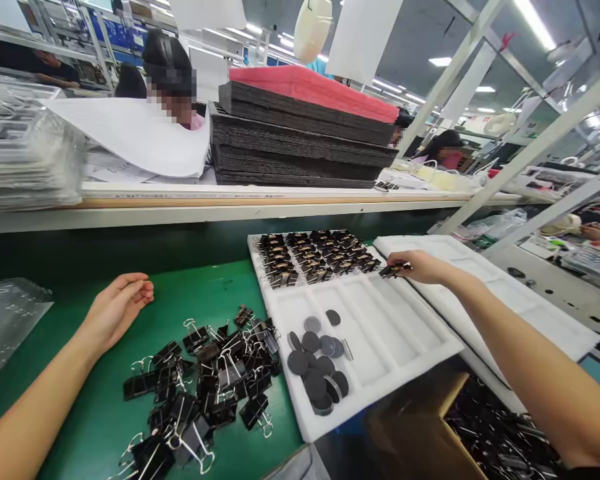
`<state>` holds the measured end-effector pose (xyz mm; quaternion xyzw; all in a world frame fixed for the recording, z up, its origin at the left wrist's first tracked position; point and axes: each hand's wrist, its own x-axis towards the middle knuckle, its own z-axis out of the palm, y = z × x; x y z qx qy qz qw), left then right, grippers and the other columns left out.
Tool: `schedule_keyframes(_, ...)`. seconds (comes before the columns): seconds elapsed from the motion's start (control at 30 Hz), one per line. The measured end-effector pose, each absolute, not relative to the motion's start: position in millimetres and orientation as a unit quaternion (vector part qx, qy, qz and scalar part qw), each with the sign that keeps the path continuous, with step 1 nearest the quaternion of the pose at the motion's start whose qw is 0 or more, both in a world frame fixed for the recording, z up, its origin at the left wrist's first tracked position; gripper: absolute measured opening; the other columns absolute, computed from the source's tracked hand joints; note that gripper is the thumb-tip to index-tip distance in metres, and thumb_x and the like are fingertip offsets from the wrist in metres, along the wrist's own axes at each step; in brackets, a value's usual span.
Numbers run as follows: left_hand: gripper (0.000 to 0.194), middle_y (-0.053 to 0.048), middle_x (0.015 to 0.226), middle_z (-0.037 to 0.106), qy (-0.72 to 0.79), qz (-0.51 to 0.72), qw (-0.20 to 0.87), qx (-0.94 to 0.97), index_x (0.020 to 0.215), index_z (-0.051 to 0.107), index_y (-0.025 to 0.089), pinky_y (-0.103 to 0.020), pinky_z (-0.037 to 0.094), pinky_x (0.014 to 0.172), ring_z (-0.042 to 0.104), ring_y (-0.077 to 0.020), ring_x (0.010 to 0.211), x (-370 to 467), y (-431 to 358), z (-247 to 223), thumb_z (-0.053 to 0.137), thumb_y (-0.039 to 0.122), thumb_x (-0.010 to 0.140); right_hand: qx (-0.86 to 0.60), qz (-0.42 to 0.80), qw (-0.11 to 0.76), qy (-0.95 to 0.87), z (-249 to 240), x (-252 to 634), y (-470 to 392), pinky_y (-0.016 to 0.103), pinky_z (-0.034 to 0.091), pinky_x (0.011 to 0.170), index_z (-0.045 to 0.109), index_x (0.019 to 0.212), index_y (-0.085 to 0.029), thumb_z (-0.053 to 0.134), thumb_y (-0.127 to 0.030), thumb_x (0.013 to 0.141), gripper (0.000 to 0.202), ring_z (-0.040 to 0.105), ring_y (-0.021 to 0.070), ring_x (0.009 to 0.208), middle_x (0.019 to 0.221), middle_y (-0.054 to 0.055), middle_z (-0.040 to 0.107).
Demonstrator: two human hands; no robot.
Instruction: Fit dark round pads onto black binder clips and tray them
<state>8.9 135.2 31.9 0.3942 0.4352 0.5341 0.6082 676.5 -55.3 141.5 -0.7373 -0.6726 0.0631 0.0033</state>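
My right hand (pixel 416 267) is closed on a black binder clip (pixel 396 269) at the right end of the clip rows in the white foam tray (pixel 387 373). Several rows of black binder clips (pixel 313 257) fill the far part of that tray. Round dark grey discs (pixel 315 380) lie loose in its near left compartment. Over the green tabletop (pixel 95 420), my left hand (pixel 120 307) hovers with loosely curved fingers and nothing visible in them. Between that hand and the tray lies a heap of loose binder clips (pixel 225 373) with silver wire handles.
Another white foam tray (pixel 520 300) lies to the right. Below it, a cardboard box (pixel 415 427) holds many more clips. A shelf (pixel 180 210) crosses the back, bearing stacked black foam sheets (pixel 300 150) and clear plastic packs (pixel 25 147). Several people sit beyond.
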Motion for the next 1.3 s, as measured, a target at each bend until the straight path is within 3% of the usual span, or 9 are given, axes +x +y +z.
schedule_keyframes(0.37, 0.015, -0.003, 0.08, 0.067, 0.444, 0.522, 0.599, 0.414, 0.087, 0.071, 0.018, -0.021, 0.059, 0.071, 0.062, -0.0149, 0.079, 8.4, 137.0, 27.8, 0.08, 0.02, 0.074, -0.731, 0.043, 0.07, -0.677, 95.4, 679.2, -64.1, 0.037, 0.054, 0.082, 0.07, 0.097, -0.023, 0.053, -0.025, 0.081, 0.023, 0.072, 0.0271, 0.092, 0.102, 0.009, 0.077)
schedule_keyframes(0.7, 0.014, -0.003, 0.079, 0.066, 0.45, 0.52, 0.597, 0.412, 0.086, 0.071, 0.017, -0.022, 0.058, 0.07, 0.061, -0.0155, 0.079, 11.5, 134.3, 31.4, 0.079, 0.019, 0.074, -0.749, 0.038, 0.058, -0.659, 99.1, 666.4, -57.2, 0.033, 0.057, 0.079, 0.07, 0.091, -0.024, 0.063, -0.026, 0.075, 0.018, 0.073, 0.0245, 0.087, 0.093, 0.005, 0.077)
schedule_keyframes(0.83, 0.014, -0.004, 0.08, 0.066, 0.448, 0.52, 0.599, 0.413, 0.087, 0.071, 0.016, -0.022, 0.058, 0.071, 0.062, -0.0153, 0.079, 11.1, 133.4, 30.9, 0.078, 0.018, 0.075, -0.76, 0.016, 0.003, -0.65, 110.5, 658.4, -58.9, 0.035, 0.055, 0.084, 0.07, 0.103, -0.022, 0.058, -0.016, 0.073, 0.033, 0.071, 0.0265, 0.099, 0.11, 0.008, 0.075)
schedule_keyframes(0.97, 0.018, -0.004, 0.08, 0.067, 0.449, 0.518, 0.596, 0.419, 0.088, 0.07, 0.016, -0.023, 0.057, 0.071, 0.062, -0.0158, 0.079, 10.0, 132.2, 31.2, 0.079, 0.02, 0.074, -0.769, -0.089, -0.039, -0.632, 136.1, 607.2, -66.3, 0.048, 0.053, 0.089, 0.066, 0.117, -0.019, 0.054, -0.015, 0.081, 0.038, 0.066, 0.0359, 0.113, 0.127, 0.016, 0.067)
schedule_keyframes(1.1, 0.026, -0.003, 0.078, 0.067, 0.43, 0.535, 0.591, 0.423, 0.092, 0.067, 0.017, -0.025, 0.055, 0.07, 0.062, -0.0156, 0.076, 11.7, 130.5, 31.7, 0.081, 0.022, 0.071, -0.636, 0.053, 0.061, -0.767, 151.6, 503.0, -78.5, 0.043, 0.053, 0.095, 0.064, 0.118, -0.022, 0.051, -0.034, 0.098, 0.026, 0.067, 0.0281, 0.109, 0.12, 0.011, 0.069)
schedule_keyframes(1.17, 0.031, -0.003, 0.077, 0.068, 0.42, 0.553, 0.583, 0.422, 0.095, 0.065, 0.018, -0.025, 0.053, 0.069, 0.062, -0.0152, 0.074, 13.5, 127.2, 31.8, 0.081, 0.024, 0.069, -0.568, 0.155, 0.055, -0.806, 147.6, 455.6, -85.1, 0.038, 0.055, 0.093, 0.066, 0.12, -0.026, 0.054, -0.035, 0.1, 0.025, 0.069, 0.0248, 0.106, 0.118, 0.007, 0.07)
schedule_keyframes(1.3, 0.034, -0.002, 0.077, 0.067, 0.45, 0.57, 0.535, 0.43, 0.095, 0.063, 0.019, -0.026, 0.048, 0.063, 0.06, -0.0139, 0.067, 11.4, 98.2, 40.8, 0.08, 0.034, 0.069, -0.519, 0.188, 0.043, -0.833, 118.8, 412.4, -88.3, 0.044, 0.054, 0.1, 0.066, 0.131, -0.029, 0.061, -0.032, 0.096, 0.036, 0.066, 0.0295, 0.116, 0.13, 0.009, 0.068)
